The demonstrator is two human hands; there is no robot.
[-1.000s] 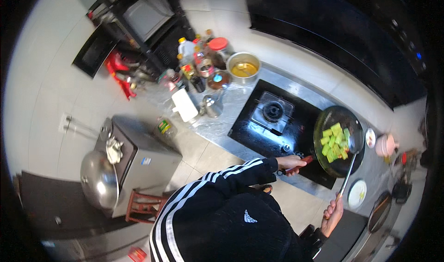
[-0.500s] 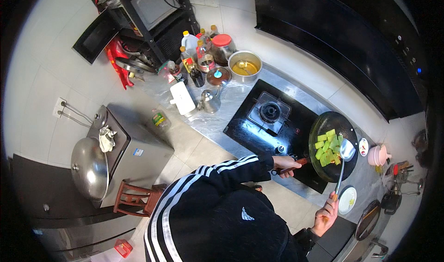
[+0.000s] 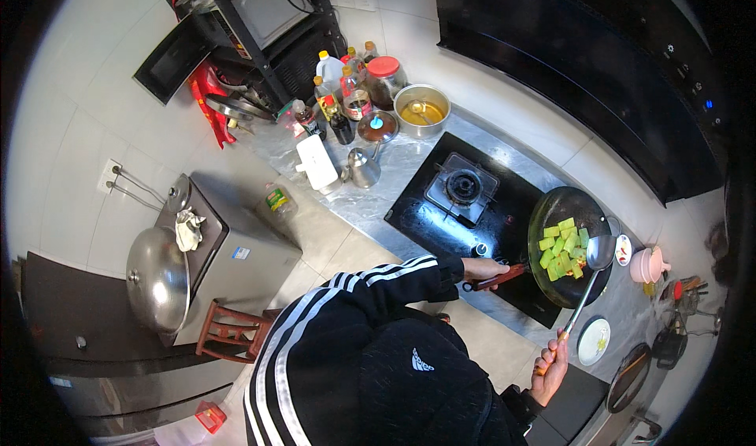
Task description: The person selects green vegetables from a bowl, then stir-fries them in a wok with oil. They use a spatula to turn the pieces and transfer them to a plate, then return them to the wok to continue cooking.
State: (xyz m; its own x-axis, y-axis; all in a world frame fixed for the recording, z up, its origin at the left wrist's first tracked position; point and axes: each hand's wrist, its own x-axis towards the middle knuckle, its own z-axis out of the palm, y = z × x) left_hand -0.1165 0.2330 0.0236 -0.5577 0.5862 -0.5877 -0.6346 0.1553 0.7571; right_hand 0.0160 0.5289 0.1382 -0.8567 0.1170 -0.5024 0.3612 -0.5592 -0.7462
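Black wok (image 3: 561,206): green chunks (image 3: 563,246) | left hand (image 3: 482,269) grips handle (image 3: 504,276) | right hand (image 3: 550,365) grips ladle (image 3: 587,288)

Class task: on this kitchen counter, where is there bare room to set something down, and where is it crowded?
Free: the grey counter strip between the metal teapot and the black hob. Crowded: the back corner, packed with bottles around the steel bowl, and the far end beyond the wok.

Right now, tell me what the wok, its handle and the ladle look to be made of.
Wok: dark matte metal, probably iron or carbon steel.
Wok handle, gripped by the left hand: reddish brown, likely wood.
Ladle, held by the right hand: shiny bowl and shaft, seemingly stainless steel.
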